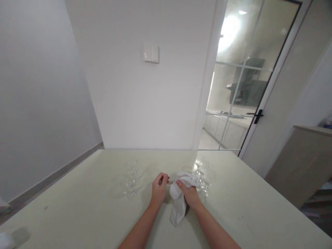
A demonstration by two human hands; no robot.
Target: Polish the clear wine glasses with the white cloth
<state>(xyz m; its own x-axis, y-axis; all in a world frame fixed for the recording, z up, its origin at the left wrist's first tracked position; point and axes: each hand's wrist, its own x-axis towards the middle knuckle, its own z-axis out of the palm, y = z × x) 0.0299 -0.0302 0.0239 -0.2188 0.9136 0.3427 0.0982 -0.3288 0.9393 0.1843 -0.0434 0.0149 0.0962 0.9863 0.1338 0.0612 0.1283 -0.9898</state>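
The left hand (159, 189) is closing around the near end of a small clear glass (168, 182), fingers curled on what looks like its stem or base. The right hand (188, 194) is gripping a white cloth (178, 202), bunched over the glass's other end, with the loose tail hanging down onto the bench (77, 211). Both hands are working at the middle of the bench, slightly toward its far edge.

More glasses (131, 180) are standing just left of the left hand, and another group (203, 178) is sitting just right of the cloth, nearly touching it.

The likely trouble: the trailing cloth or a moving elbow could be catching the right group and tipping one over, since they are crowded close. Squeezing or twisting too hard at the thin stem could also be snapping it, and a clear, smooth glass could be slipping from the left fingers.

The held glass is mostly hidden by cloth and fingers, so its shape is hard to tell. The standing glasses are so transparent against the pale bench that their number is uncertain.
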